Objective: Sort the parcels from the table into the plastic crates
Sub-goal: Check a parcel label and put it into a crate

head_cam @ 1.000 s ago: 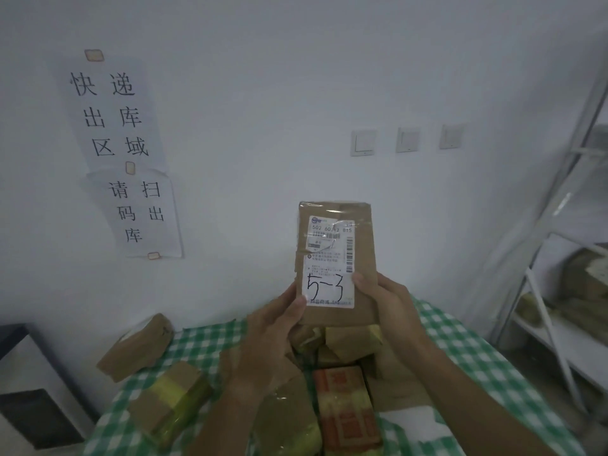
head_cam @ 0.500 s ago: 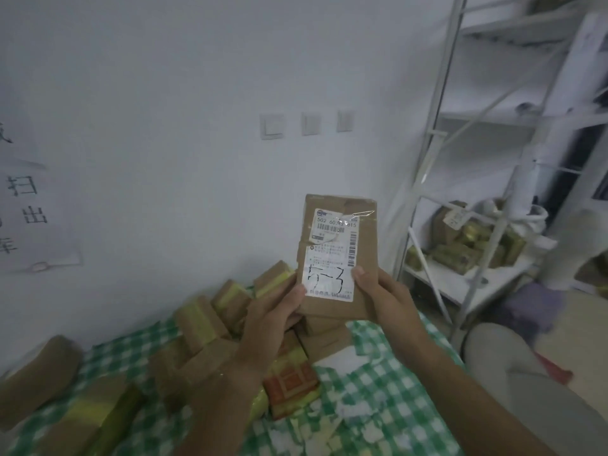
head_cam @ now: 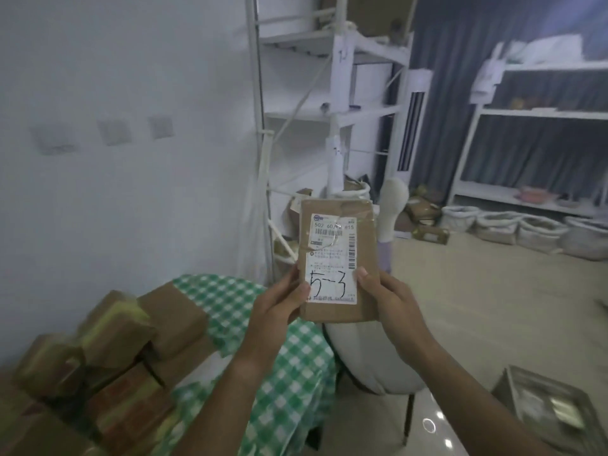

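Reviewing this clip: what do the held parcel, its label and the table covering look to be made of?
The parcel, held upright by the left hand and right hand, looks like brown cardboard or kraft paper; shiny streaks suggest clear tape. Its label seems matte white printed paper with handwriting. The tablecloth is green-and-white checked, probably fabric or vinyl; it drapes over the edge.

- A white wall [head_cam: 131, 192] fills the left side; three switches [head_cam: 113, 132] sit on it.
- A white rack [head_cam: 335, 103] stands behind, in the middle.
- A dark curtain [head_cam: 460, 93] hangs at the far right, behind a second rack [head_cam: 539, 113].
- The floor [head_cam: 477, 291] is pale beige and the light is dim.
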